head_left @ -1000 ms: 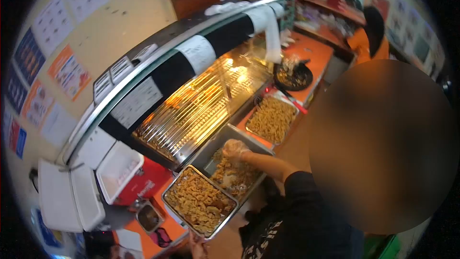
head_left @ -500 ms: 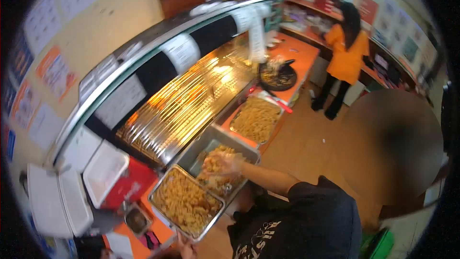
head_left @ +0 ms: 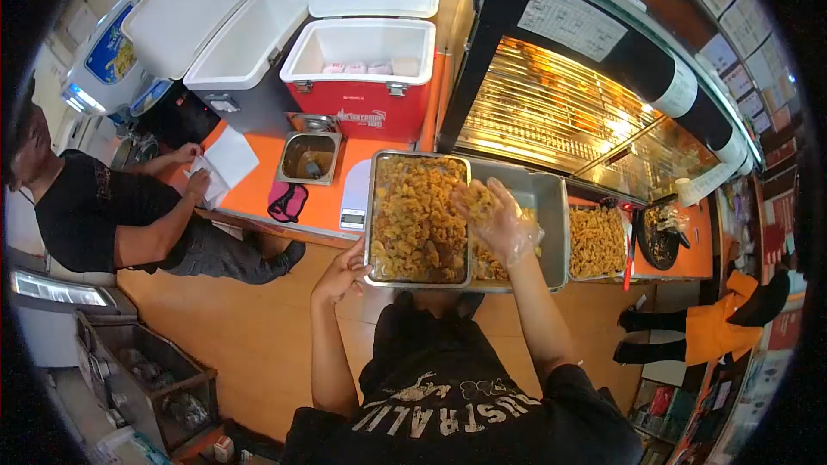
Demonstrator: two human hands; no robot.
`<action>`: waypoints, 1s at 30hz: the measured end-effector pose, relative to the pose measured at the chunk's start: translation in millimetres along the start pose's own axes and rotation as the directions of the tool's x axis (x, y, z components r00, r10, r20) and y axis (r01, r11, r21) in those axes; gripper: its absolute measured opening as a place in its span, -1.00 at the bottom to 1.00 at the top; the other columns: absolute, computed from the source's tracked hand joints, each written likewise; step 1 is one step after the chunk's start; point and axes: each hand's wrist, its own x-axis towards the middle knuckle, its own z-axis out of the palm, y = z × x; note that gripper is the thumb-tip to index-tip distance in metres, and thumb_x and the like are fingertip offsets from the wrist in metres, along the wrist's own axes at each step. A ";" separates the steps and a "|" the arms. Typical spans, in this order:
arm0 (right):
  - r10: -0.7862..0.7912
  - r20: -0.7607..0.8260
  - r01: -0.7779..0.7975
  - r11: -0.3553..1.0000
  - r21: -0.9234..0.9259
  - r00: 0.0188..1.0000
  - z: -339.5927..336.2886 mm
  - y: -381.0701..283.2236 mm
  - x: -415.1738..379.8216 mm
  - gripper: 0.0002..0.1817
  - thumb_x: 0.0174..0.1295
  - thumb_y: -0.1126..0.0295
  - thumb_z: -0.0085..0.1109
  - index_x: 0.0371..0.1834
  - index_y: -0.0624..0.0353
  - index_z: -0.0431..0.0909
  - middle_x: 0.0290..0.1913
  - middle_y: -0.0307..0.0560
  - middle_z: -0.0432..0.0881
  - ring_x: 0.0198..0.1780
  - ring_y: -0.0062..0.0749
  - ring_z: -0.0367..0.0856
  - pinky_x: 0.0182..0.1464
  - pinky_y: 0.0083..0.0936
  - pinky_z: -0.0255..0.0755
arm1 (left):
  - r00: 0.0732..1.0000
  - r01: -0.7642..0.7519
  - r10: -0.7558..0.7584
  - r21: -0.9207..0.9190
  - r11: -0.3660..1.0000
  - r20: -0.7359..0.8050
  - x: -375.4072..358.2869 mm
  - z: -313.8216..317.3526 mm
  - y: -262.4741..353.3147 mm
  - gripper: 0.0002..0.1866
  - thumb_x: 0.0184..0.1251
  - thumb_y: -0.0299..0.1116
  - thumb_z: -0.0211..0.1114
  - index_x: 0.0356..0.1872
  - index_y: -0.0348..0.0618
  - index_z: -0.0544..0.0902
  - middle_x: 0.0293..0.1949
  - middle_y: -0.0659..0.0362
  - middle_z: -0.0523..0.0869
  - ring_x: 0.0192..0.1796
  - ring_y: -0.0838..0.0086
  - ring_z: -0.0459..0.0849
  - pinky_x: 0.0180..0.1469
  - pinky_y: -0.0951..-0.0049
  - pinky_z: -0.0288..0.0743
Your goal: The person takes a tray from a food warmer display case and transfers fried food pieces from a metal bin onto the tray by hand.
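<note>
A metal tray (head_left: 372,232) full of golden fried pieces (head_left: 422,215) sits in front of me. My left hand (head_left: 343,272) grips its lower left corner, thumb at the rim. My right hand (head_left: 506,226), in a clear plastic glove, is at the tray's right rim with some fried pieces cupped in its fingers. Partly under and beside that tray is a deeper grey metal pan (head_left: 551,224); more pieces lie in its bottom, partly hidden by my right hand and wrist.
Another tray of fried pieces (head_left: 597,243), red-handled tongs (head_left: 630,245) and a black pan (head_left: 659,241) stand right. A lit display case (head_left: 560,108) is behind. Left are a red cooler (head_left: 370,108), a small steel container (head_left: 307,159) and a person (head_left: 112,207) holding paper. Another person (head_left: 728,327) stands far right.
My view has swung left, bringing the coolers and the person with paper into sight. My right hand has moved with its handful from above the grey pan to the full tray's edge.
</note>
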 end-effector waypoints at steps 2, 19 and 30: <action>0.020 -0.011 -0.021 0.995 -0.101 1.000 12.5 4.4 21.2 -0.61 0.42 0.15 0.10 0.01 0.31 0.56 0.02 0.05 0.66 0.18 0.01 0.58 0.35 -0.12 0.43 | 1.000 -0.003 0.003 0.003 1.000 0.004 7.7 -5.5 -12.3 -0.12 0.35 -0.45 0.32 0.61 0.17 0.04 0.06 0.15 0.63 -0.24 0.63 0.58 -0.53 0.62 0.56; 0.398 0.601 0.664 -0.677 -0.317 0.693 26.4 92.5 127.4 -0.59 0.28 0.28 0.05 0.12 0.30 0.53 0.20 0.14 0.52 0.30 0.02 0.40 0.39 -0.21 0.27 | 0.999 -0.029 0.029 -0.005 1.000 -0.036 9.1 -3.5 -18.6 -0.11 0.32 -0.46 0.32 0.61 0.18 0.06 0.01 0.13 0.58 -0.23 0.53 0.61 -0.47 0.51 0.64; 0.382 0.565 0.630 -0.695 -0.346 0.731 45.9 75.9 120.9 -0.39 0.51 0.11 -0.15 0.51 0.21 0.17 0.49 0.25 0.20 0.54 0.16 0.09 0.55 -0.04 -0.02 | 0.998 -0.054 0.054 0.004 0.999 -0.015 7.9 -2.7 -20.8 -0.20 0.37 -0.50 0.28 0.59 -0.02 0.13 0.04 0.18 0.58 -0.02 0.51 0.53 0.07 0.46 0.44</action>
